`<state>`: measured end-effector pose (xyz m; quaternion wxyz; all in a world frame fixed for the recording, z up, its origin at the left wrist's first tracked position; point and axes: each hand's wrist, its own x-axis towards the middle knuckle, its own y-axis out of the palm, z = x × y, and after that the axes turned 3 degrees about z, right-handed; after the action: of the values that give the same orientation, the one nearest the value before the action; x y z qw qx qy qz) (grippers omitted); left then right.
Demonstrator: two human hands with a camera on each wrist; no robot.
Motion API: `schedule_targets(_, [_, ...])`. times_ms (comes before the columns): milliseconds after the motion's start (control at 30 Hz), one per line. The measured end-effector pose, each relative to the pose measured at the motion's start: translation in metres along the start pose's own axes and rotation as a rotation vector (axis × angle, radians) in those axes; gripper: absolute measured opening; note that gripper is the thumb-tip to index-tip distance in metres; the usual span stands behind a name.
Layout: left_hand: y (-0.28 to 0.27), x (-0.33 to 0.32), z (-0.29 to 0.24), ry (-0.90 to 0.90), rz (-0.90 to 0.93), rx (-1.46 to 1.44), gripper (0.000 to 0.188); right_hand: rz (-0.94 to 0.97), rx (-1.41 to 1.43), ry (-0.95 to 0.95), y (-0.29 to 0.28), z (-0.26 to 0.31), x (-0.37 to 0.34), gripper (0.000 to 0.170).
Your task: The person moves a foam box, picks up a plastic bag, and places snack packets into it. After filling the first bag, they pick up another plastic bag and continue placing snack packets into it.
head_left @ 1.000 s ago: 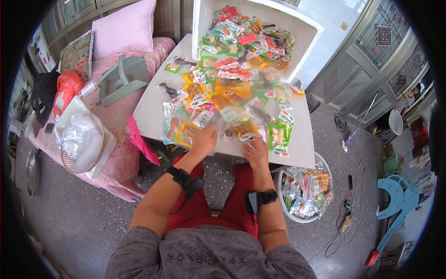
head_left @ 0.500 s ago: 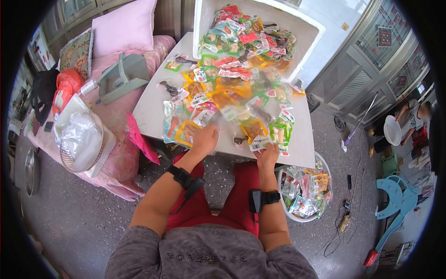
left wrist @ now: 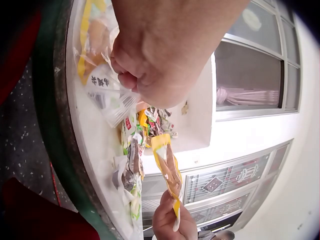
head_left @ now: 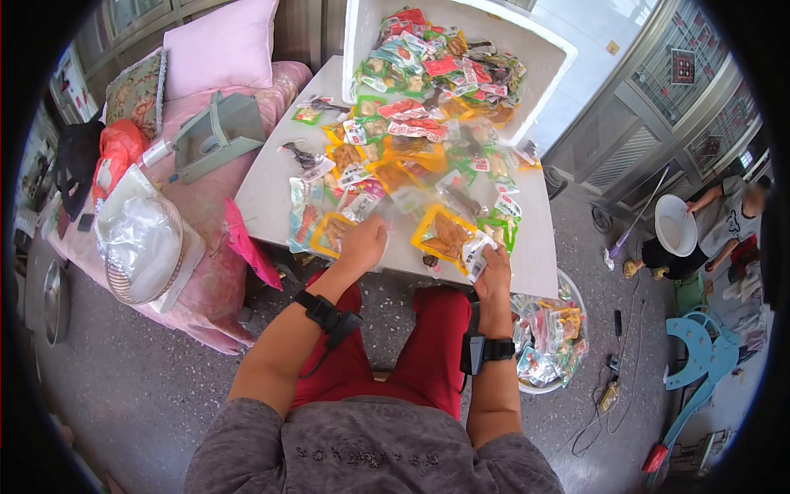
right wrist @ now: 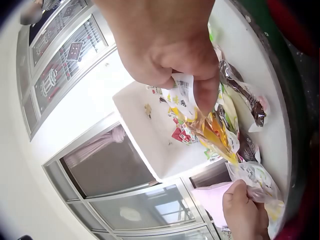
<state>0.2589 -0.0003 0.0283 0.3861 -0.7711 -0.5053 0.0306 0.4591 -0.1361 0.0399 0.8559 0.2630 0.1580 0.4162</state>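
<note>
My right hand (head_left: 494, 273) pinches a yellow-edged food packet (head_left: 444, 235) by its white, printed end, raised over the table's near edge. Brown food shows through the packet's clear front. To the left, my left hand (head_left: 364, 245) is curled in a fist at the table edge, gripping a clear plastic bag (right wrist: 255, 182), best seen in the right wrist view. Beside that fist lies another yellow-edged packet (head_left: 331, 234). Many more sealed packets (head_left: 411, 156) in yellow, green and red are spread over the table (head_left: 267, 193).
A white foam box (head_left: 543, 90) full of packets lies tipped at the table's back. On the floor, a white tub (head_left: 583, 329) holds more packets. Far right, a person (head_left: 728, 218) holds a white basin (head_left: 676, 226). A pink-covered bed (head_left: 206, 284) stands left.
My right hand has picked up a yellow-edged packet from the table's near edge and lifted it rightward. The left hand has stayed put. A person with a basin has come in at right.
</note>
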Motion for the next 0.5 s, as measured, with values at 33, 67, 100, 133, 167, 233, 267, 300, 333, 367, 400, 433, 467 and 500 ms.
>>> schedule_targets(33, [0.0, 0.0, 0.001, -0.006, 0.003, 0.001, 0.008, 0.024, 0.01, 0.023, 0.0, -0.002, 0.0, 0.014])
schedule_targets(67, [-0.001, 0.0, 0.001, -0.003, 0.005, -0.009, 0.008, 0.047, 0.019, 0.046, 0.0, -0.004, 0.0, 0.014])
schedule_targets(100, [-0.002, 0.0, 0.001, 0.001, 0.006, -0.019, 0.009, 0.045, 0.024, 0.056, 0.005, -0.005, -0.002, 0.016])
schedule_targets(133, [-0.002, 0.0, 0.001, 0.004, 0.008, -0.03, 0.009, 0.043, 0.029, 0.067, 0.011, -0.004, -0.004, 0.017])
schedule_targets(167, [-0.002, 0.0, 0.002, -0.006, 0.015, -0.021, 0.008, 0.041, 0.033, 0.077, 0.016, -0.003, -0.005, 0.019])
schedule_targets(233, [-0.001, 0.001, 0.004, -0.026, 0.03, -0.002, 0.008, 0.08, 0.028, 0.116, 0.02, 0.0, -0.004, 0.02])
schedule_targets(267, [-0.001, 0.001, 0.004, -0.023, 0.025, -0.009, 0.008, 0.099, 0.025, 0.136, 0.021, 0.001, -0.004, 0.021])
schedule_targets(300, [-0.001, 0.001, 0.003, -0.02, 0.019, -0.016, 0.008, 0.113, 0.033, 0.146, 0.021, 0.0, -0.002, 0.022])
schedule_targets(333, [-0.002, 0.001, 0.003, -0.018, 0.014, -0.023, 0.008, 0.126, 0.041, 0.156, 0.02, -0.001, -0.001, 0.023])
schedule_targets(367, [-0.002, 0.001, 0.003, -0.018, 0.014, -0.033, 0.008, 0.139, 0.048, 0.166, 0.02, -0.002, 0.0, 0.024])
schedule_targets(400, [-0.003, 0.002, 0.002, -0.018, 0.014, -0.042, 0.008, 0.139, 0.053, 0.171, 0.023, -0.001, 0.0, 0.023])
schedule_targets(433, [-0.003, 0.002, 0.002, -0.019, 0.013, -0.052, 0.008, 0.139, 0.058, 0.176, 0.028, 0.001, 0.0, 0.023])
schedule_targets(467, [-0.003, 0.002, 0.003, -0.018, 0.011, -0.045, 0.008, 0.138, 0.063, 0.181, 0.031, 0.002, -0.001, 0.022])
schedule_targets(500, [-0.003, 0.002, 0.003, -0.016, 0.009, -0.037, 0.008, 0.153, 0.042, 0.19, 0.032, 0.002, 0.0, 0.022])
